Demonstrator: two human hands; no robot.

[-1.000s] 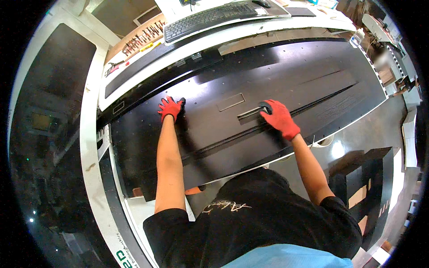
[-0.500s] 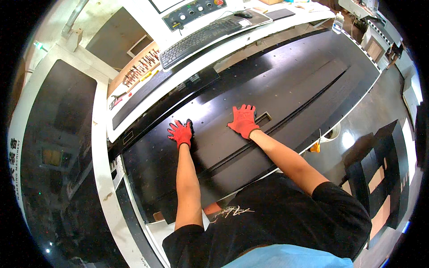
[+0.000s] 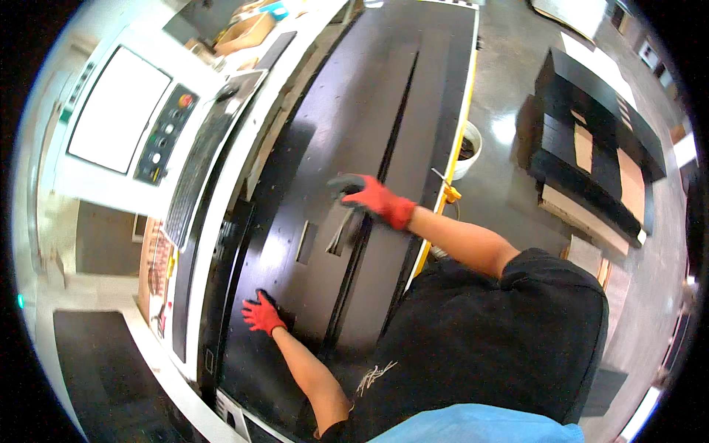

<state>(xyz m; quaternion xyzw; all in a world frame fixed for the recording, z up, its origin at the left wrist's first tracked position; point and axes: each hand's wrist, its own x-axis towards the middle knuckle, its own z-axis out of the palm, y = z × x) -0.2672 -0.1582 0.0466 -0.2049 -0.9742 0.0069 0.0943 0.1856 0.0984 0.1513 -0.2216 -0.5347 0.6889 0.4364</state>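
Observation:
A long black panel lies beneath both hands, with a dark lengthwise groove and small marks across its face. My left hand, in a red glove with dark fingertips, is open, its spread fingers resting on the panel's near left part. My right hand, gloved alike, is over the panel beside the groove. Motion smears its dark fingers, so I cannot tell whether they hold anything. Just nearer than it are a narrow rectangular cut-out and a second, lighter slot-like opening.
On the left stand a keyboard, a button panel and a screen. A rack of small tools lies nearer. Rightward are a white bucket, a yellow fitting and stacked black boards on the floor.
The view has turned to the right. My right hand has gone from lying spread on the panel to a blurred, moving pose. My left hand is still spread on the panel.

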